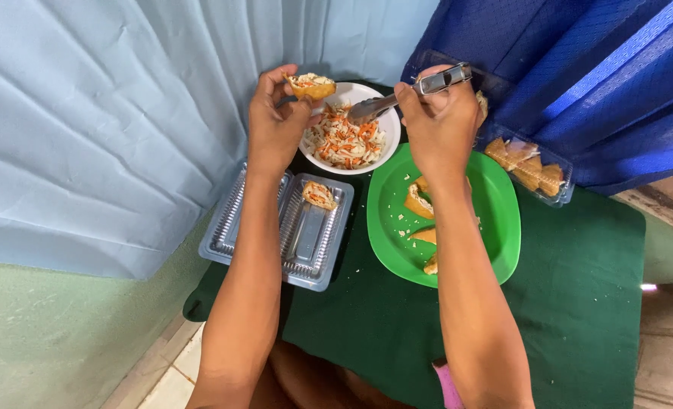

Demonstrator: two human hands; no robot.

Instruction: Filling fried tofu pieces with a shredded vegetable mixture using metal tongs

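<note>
Covering the desk (579, 303) is a dark green cloth, with pale blue fabric (109, 113) hanging along the wall on the person's left and dark blue fabric (579, 68) draping at the far right. Lying at the middle of the desk is a round green plate (495, 227), carrying several pieces of fried pastry, partly hidden by the right forearm. Sitting just left of the plate is a clear plastic clamshell box (234, 227), opened flat; one filled pastry (319, 195) is resting at the far end of its right half. Standing beyond the plate and touching its far rim is a white bowl (385, 136), holding shredded white and orange slaw (344, 140). Sitting at the right of the plate, partly under the blue fabric, is a clear tray of fried pastry pieces (529, 170).

The left hand (276, 121) is hovering over the bowl's left edge, its fingers pinching a stuffed pastry (311, 85) whose open top is showing slaw. The right hand (438, 121) is gripping metal tongs (404, 95); the tips are pointing into the bowl over the slaw, and whether they are clasping any cannot be told. The two hands are working apart, on either side of the bowl.
</note>
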